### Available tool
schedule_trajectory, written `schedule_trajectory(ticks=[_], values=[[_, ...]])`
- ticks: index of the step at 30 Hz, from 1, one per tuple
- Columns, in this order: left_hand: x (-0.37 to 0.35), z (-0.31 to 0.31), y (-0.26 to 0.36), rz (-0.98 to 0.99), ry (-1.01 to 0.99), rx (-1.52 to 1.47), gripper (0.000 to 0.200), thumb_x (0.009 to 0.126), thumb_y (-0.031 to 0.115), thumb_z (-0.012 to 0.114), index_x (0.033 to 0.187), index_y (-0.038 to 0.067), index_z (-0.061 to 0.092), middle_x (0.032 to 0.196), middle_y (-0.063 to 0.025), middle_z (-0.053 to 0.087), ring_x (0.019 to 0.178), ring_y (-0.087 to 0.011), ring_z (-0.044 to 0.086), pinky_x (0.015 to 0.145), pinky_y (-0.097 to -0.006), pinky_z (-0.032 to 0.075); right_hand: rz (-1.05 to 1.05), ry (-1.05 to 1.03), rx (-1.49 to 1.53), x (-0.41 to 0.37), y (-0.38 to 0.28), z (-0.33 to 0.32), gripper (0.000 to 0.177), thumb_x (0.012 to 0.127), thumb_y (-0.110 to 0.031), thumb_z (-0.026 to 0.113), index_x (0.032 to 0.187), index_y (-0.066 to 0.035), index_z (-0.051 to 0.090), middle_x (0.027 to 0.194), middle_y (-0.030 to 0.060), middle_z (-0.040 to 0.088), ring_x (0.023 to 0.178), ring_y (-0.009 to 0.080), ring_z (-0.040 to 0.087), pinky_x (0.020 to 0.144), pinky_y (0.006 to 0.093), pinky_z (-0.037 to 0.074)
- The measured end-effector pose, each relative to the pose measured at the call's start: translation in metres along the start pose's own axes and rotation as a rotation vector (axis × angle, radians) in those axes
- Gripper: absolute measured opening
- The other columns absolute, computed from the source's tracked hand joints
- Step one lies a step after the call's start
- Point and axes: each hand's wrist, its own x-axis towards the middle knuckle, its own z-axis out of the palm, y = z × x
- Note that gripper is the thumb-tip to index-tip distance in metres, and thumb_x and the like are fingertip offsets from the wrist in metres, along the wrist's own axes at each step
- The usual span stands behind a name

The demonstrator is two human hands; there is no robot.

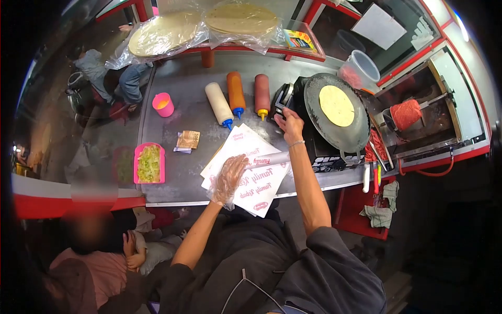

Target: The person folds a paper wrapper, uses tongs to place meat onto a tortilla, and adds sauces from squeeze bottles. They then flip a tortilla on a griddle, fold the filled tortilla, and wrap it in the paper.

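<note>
My left hand (230, 178), in a clear plastic glove, closes round the left end of a paper-wrapped roll (269, 159). The roll lies on a stack of white printed sheets (256, 191), its right end beside my right forearm. Bare, with thumb and fingers apart, my right hand (291, 127) is beside a black device (283, 97) at the stove's left side; whether it touches the device is unclear. A flatbread (336, 105) lies flat on the round black griddle (319, 123).
Three sauce bottles, white (218, 104), orange (236, 93) and red (262, 94), lie behind the sheets. Leftward are a pink lettuce tub (149, 163), a pink cup (163, 105) and banknotes (187, 140). Knives (376, 178) and meat (406, 114) are right; a person (94, 269) is lower left.
</note>
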Motion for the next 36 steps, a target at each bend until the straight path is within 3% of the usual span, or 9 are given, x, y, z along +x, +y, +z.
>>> schedule_trajectory(ticks=[7,10,12,14,20,26,30,34,36], values=[[-0.004,0.005,-0.005,-0.029,0.015,-0.006,0.043,0.083,0.001,0.071,0.125,0.004,0.065,0.129,-0.0120,0.067,0.120,-0.0287,0.063,0.104,-0.0423,0.049,-0.288,0.237,-0.255,-0.016,0.056,-0.003,0.019,0.092,-0.015,0.077,0.091,0.004,0.074,0.084,0.0095,0.072,0.072,0.0158,0.069,0.067,0.0271,0.057],[-0.003,0.003,-0.004,-0.061,0.011,-0.076,0.045,0.082,0.001,0.072,0.126,0.004,0.065,0.128,-0.0115,0.067,0.118,-0.0288,0.064,0.103,-0.0420,0.050,-0.530,0.069,-0.469,-0.083,0.047,-0.006,0.019,0.091,-0.015,0.078,0.094,0.003,0.074,0.078,0.0079,0.072,0.070,0.0140,0.069,0.065,0.0287,0.057],[-0.007,0.010,-0.007,-0.076,0.025,-0.080,0.045,0.082,0.001,0.073,0.126,0.005,0.065,0.127,-0.0115,0.067,0.118,-0.0292,0.064,0.103,-0.0421,0.050,-0.230,-0.246,-0.377,-0.130,0.059,-0.022,0.024,0.090,-0.016,0.079,0.099,0.006,0.072,0.079,0.0088,0.072,0.067,0.0135,0.069,0.062,0.0297,0.057],[-0.010,0.012,-0.007,-0.085,0.035,-0.083,0.045,0.081,0.001,0.073,0.126,0.005,0.065,0.127,-0.0115,0.067,0.117,-0.0296,0.064,0.103,-0.0422,0.050,-0.093,-0.144,-0.538,-0.159,0.071,-0.019,0.033,0.089,-0.016,0.080,0.103,0.008,0.062,0.078,0.0104,0.073,0.063,0.0137,0.070,0.060,0.0289,0.056],[-0.006,0.006,-0.004,-0.094,0.021,-0.139,0.047,0.081,0.000,0.073,0.126,0.005,0.063,0.127,-0.0124,0.067,0.117,-0.0313,0.064,0.102,-0.0430,0.050,-0.167,0.014,-0.713,-0.162,0.088,-0.011,0.045,0.083,-0.018,0.085,0.099,-0.001,0.046,0.070,0.0118,0.072,0.060,0.0149,0.070,0.057,0.0272,0.054],[0.006,-0.007,0.009,-0.112,-0.063,-0.071,0.053,0.083,0.002,0.067,0.135,0.003,0.058,0.121,-0.0150,0.065,0.114,-0.0316,0.062,0.101,-0.0429,0.050,-0.168,0.052,-0.918,-0.164,0.082,-0.018,0.053,0.078,-0.030,0.089,0.095,-0.001,0.048,0.072,0.0112,0.071,0.061,0.0183,0.071,0.057,0.0306,0.056],[0.008,0.005,0.001,-0.127,-0.165,0.040,0.055,0.080,0.012,0.071,0.132,0.000,0.058,0.119,-0.0194,0.061,0.109,-0.0372,0.058,0.098,-0.0458,0.049,-0.378,-0.168,-0.981,-0.169,0.083,-0.055,0.045,0.078,-0.027,0.088,0.095,-0.004,0.053,0.081,0.0098,0.071,0.069,0.0226,0.071,0.063,0.0329,0.056],[0.035,0.005,0.020,-0.147,-0.231,0.136,0.059,0.076,0.025,0.074,0.126,-0.003,0.057,0.115,-0.0210,0.057,0.107,-0.0389,0.056,0.088,-0.0485,0.050,-0.338,-0.468,-0.856,-0.195,-0.019,-0.106,0.028,0.082,-0.014,0.081,0.100,-0.003,0.062,0.081,0.0061,0.070,0.068,0.0149,0.069,0.062,0.0302,0.055],[0.037,0.035,0.005,-0.173,-0.263,0.229,0.053,0.076,0.027,0.073,0.118,-0.002,0.058,0.110,-0.0223,0.057,0.106,-0.0401,0.056,0.084,-0.0501,0.049,-0.534,-0.299,-0.671,-0.176,-0.086,-0.159,0.020,0.088,-0.011,0.076,0.102,-0.001,0.064,0.082,0.0038,0.069,0.070,0.0089,0.067,0.060,0.0262,0.054]])
